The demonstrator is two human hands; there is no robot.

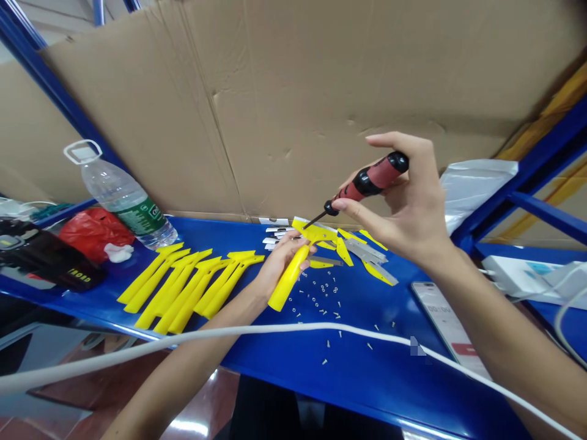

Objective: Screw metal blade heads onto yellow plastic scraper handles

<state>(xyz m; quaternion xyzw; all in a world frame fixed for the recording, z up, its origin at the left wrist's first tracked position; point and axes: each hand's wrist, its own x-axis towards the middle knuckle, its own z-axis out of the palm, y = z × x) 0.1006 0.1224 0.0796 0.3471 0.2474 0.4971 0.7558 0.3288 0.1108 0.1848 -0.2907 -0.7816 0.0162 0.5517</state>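
Yellow, probably light and stiff plastic, the handled tool [288, 280] is above the tabletop [275, 360]; the left hand [282, 256] clamps its fingers below the head [316, 232], a sensible hold; the right hand's [415, 214] fingers grip the screwdriver [385, 173].

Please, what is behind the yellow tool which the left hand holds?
Behind the yellow tool, white strips, yellow pieces and metal plates can be seen on the blue table. Whatever the tool and left hand cover cannot be seen.
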